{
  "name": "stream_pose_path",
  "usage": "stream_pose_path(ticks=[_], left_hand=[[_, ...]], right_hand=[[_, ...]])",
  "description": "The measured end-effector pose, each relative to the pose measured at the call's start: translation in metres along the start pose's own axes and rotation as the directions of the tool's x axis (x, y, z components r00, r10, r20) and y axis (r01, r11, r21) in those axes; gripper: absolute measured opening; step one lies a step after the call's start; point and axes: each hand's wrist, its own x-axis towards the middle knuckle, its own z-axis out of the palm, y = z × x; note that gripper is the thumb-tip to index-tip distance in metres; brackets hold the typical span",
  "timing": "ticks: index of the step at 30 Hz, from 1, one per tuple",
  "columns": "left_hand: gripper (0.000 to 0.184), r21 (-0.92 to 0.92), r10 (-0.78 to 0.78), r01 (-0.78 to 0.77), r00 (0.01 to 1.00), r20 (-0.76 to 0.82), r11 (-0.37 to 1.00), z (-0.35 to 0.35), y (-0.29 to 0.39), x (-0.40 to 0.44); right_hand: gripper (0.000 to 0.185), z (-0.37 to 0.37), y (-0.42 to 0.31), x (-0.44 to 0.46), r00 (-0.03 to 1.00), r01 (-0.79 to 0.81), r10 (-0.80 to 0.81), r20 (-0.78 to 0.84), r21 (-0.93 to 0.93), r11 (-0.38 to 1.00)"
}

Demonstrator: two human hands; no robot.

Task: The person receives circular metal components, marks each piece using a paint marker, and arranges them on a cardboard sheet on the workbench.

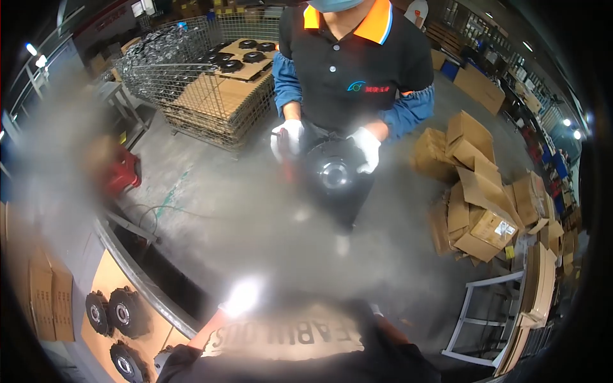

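Observation:
My left hand [243,297], in a white glove, hangs low in front of my body as an overexposed white patch; its fingers are blurred and nothing held shows. Only a bit of my right hand [377,310] shows beside my shirt, its fingers hidden. Nearest my left hand is a metal-rimmed bin [137,276] with several black round housings [129,313] on cardboard. Across from me a co-worker in white gloves holds another black round housing [333,167] with a shiny central hub. A dark red tool [285,150] is in one of that person's hands.
A wire cage [211,102] behind holds cardboard sheets with black round parts on top. Torn cardboard boxes [482,217] are piled at right, near a grey metal frame [469,319]. A red object [124,171] stands at left. Smears blur the view.

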Motion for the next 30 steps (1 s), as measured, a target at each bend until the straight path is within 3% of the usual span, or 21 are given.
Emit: stream_pose_path(ticks=[17, 30], left_hand=[[0.035, 0.029, -0.069, 0.068, 0.997, 0.039, 0.997, -0.008, 0.001, 0.001], [0.034, 0.023, 0.016, -0.015, 0.997, -0.069, 1.0, -0.001, -0.01, -0.004]], right_hand=[[0.038, -0.028, -0.023, 0.007, 1.0, 0.024, -0.024, -0.003, -0.002, 1.0], [0.038, -0.039, -0.026, 0.008, 0.999, 0.039, -0.039, -0.006, -0.019, 0.999]])
